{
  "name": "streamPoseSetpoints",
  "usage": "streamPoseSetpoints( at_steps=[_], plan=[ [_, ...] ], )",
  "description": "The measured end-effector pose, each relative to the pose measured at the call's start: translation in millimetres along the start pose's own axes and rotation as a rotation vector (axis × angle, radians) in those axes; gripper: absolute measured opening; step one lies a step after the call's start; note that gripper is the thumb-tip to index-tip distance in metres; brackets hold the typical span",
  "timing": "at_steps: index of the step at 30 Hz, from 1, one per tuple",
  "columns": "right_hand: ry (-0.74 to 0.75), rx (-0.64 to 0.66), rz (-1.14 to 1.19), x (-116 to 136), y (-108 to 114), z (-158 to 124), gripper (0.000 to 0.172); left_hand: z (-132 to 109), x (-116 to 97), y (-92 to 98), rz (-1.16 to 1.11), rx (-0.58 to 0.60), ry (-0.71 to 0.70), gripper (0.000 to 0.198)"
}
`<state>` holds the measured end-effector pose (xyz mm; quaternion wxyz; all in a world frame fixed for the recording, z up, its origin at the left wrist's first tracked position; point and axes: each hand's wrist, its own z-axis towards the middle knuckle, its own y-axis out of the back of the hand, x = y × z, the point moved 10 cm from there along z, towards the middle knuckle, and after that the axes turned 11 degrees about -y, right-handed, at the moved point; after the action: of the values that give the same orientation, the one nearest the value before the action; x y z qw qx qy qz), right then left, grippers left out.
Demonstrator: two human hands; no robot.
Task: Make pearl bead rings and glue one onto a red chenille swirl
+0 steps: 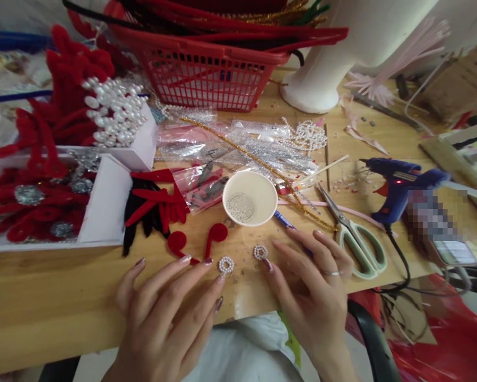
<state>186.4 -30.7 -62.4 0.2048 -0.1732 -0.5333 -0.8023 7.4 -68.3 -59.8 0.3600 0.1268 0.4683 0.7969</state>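
Note:
Two small pearl rings lie on the wooden table. My left hand (174, 302) is spread flat, its fingertips by the left pearl ring (226, 265) and the lower ends of two curled red velvet pieces (217, 233). Beside the right pearl ring (260, 252) rests the thumb of my right hand (315, 281), whose fingers are apart and which wears a thin ring. Neither hand holds anything. Just beyond them stands a cream paper cup (250, 199) with small pearls at its bottom.
Scissors (360, 241) and a blue glue gun (399, 185) lie at the right, near a phone (441, 233). White boxes (105, 207) of red pieces stand left. A red basket (210, 74), plastic bags (194, 175) and a white stand (312, 95) are behind.

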Motion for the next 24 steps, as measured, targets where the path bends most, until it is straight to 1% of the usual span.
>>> streamPoseSetpoints(
  at_steps=[4, 8, 12, 16, 18, 21, 24],
  plan=[
    [-0.039, -0.115, 0.059, -5.7, 12.2, -3.4, 0.016, -1.4, 9.4, 2.3, -0.015, -0.017, 0.064, 0.037],
    [-0.031, -0.178, 0.100, -4.7, 19.6, -7.4, 0.018, 2.0, 5.8, 2.7, -0.006, -0.010, 0.042, 0.036],
    [-0.007, -0.163, 0.087, 7.0, 22.5, -10.5, 0.017, 4.7, 14.0, -2.1, -0.024, -0.006, 0.189, 0.034],
    [0.030, -0.143, 0.131, 17.8, 22.1, -13.8, 0.019, 12.1, 14.7, -15.9, 0.018, 0.056, 0.248, 0.030],
    [0.032, -0.147, 0.140, 18.1, 20.4, -14.2, 0.019, 15.0, 16.0, -20.8, 0.013, 0.073, 0.273, 0.026],
    [0.021, -0.153, 0.140, 15.4, 19.1, -13.3, 0.021, 18.4, 18.5, -20.7, -0.034, 0.053, 0.314, 0.019],
    [0.031, -0.172, 0.168, 14.6, 27.8, -14.9, 0.020, 20.2, 21.0, -19.4, -0.113, 0.032, 0.357, 0.010]
  ],
)
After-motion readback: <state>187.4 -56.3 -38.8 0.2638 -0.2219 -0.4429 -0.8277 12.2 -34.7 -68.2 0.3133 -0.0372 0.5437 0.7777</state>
